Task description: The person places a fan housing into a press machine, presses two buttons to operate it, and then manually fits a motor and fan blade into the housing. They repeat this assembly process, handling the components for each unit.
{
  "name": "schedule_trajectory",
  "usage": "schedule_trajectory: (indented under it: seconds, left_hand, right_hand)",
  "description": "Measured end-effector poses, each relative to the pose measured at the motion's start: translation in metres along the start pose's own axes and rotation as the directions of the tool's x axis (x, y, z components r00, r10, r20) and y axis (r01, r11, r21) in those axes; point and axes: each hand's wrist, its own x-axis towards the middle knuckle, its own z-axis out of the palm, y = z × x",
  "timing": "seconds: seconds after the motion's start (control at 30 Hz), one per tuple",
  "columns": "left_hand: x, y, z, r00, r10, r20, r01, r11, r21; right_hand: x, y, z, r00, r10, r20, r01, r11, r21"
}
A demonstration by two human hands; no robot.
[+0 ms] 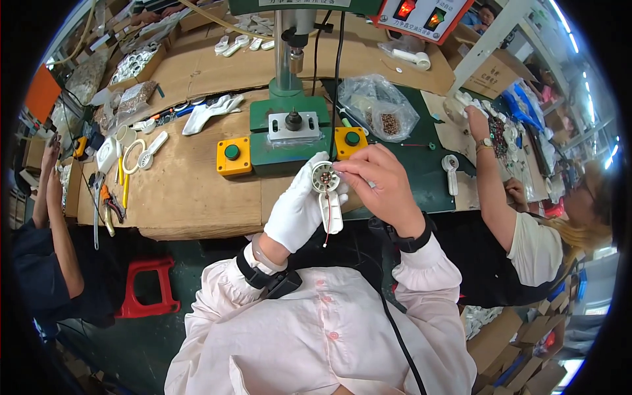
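My left hand [293, 210], in a white glove, is closed round a white handheld fan housing [331, 214] with a round, slotted head and a short handle. Copper-brown parts sit at the middle of the head. A thin red-brown wire [328, 227] hangs down over the handle to a small white plug. My bare right hand [385, 181] pinches at the right rim of the head with thumb and forefinger; whatever lies between the fingertips is too small to make out. Just beyond my hands stands a green press [289, 155] with a metal fixture [293, 126] on its base.
Yellow boxes with green buttons, one left [234, 157] and one right [351, 139], flank the press. A clear bag [382, 108] holds small copper-coloured parts. A white glove [212, 113], pliers [112, 203] and a similar housing [450, 174] lie about. Co-workers sit at both sides; a red stool [150, 286] stands left.
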Motion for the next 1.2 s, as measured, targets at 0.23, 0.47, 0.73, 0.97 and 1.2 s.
schedule_trajectory:
  seconds: [0.23, 0.47, 0.73, 0.97, 1.2]
  left_hand:
    - [-0.001, 0.0, -0.002, 0.999, -0.036, -0.021, 0.035, 0.999, -0.012]
    - [0.001, -0.001, -0.008, 0.998, -0.062, -0.016, 0.062, 0.998, 0.013]
    - [0.001, -0.002, -0.008, 0.998, -0.05, -0.029, 0.051, 0.998, 0.04]
    - [0.003, -0.002, -0.012, 0.997, -0.075, -0.016, 0.075, 0.997, 0.011]
    - [0.003, 0.002, -0.008, 0.999, 0.016, -0.03, -0.019, 0.996, -0.082]
  right_hand:
    - [0.004, 0.007, 0.004, 0.992, -0.059, 0.111, 0.059, 0.998, 0.004]
    - [0.013, 0.011, 0.001, 0.97, -0.103, 0.221, 0.113, 0.993, -0.035]
    - [0.017, 0.009, 0.0, 0.951, -0.138, 0.276, 0.161, 0.985, -0.066]
    - [0.018, 0.01, 0.001, 0.951, -0.121, 0.286, 0.145, 0.988, -0.063]
    - [0.016, -0.003, 0.0, 0.977, -0.09, 0.191, 0.096, 0.995, -0.021]
